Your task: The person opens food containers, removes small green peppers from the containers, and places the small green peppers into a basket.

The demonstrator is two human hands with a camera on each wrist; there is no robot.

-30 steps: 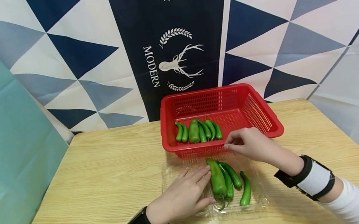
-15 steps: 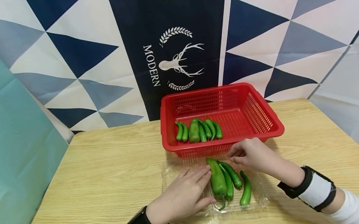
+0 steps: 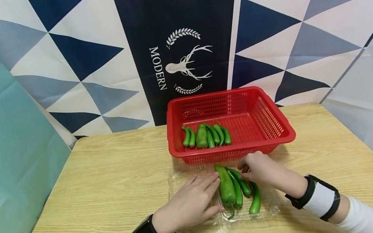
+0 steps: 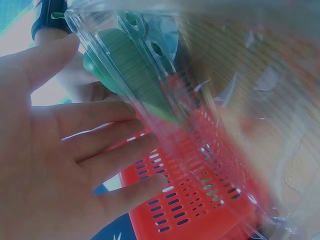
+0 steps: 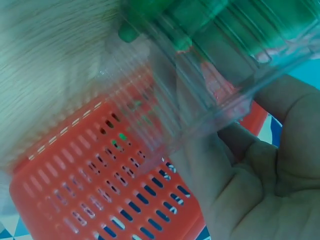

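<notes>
A red basket (image 3: 199, 152) stands behind a clear tray (image 3: 268, 197). The left hand (image 3: 193, 201) lies straight-fingered beside the large pepper (image 3: 226, 187); the right hand (image 3: 261, 168) bends over the slim peppers (image 3: 255, 202), any pinch hidden. Light fingertip pressure should leave neighbours undisturbed.

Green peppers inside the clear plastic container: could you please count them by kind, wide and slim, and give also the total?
Wide green pepper: 1
Slim green peppers: 3
Total visible: 4
</notes>
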